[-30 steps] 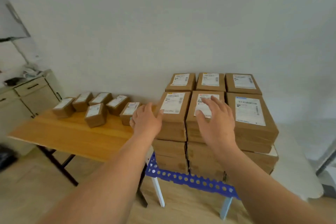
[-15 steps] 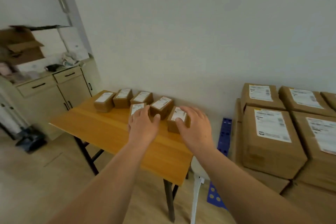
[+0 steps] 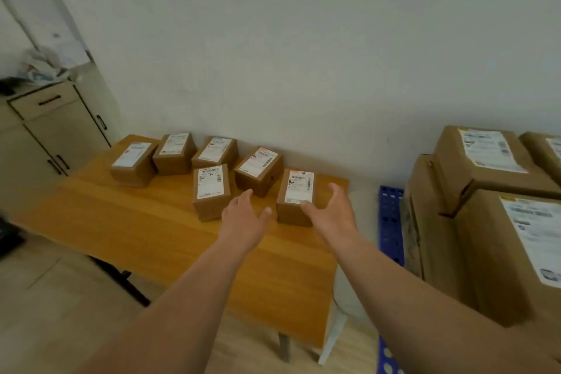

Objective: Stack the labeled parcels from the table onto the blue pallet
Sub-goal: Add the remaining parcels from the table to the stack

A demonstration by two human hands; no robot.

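Head view: six labeled parcels sit on the table [image 3: 170, 240], five toward its far edge and left corner, and the nearest parcel [image 3: 296, 199] by the far right corner, with the blue pallet [image 3: 391, 222] and its stacked cartons [image 3: 491, 222] just beyond the right edge. The left hand [image 3: 244, 222] and right hand [image 3: 332, 215] flank that parcel, fingers spread and relaxed, the right thumb at its near top corner, nothing gripped. The parcel appears small, rigid and probably light; take it by opposite side walls, since the label may be slick.
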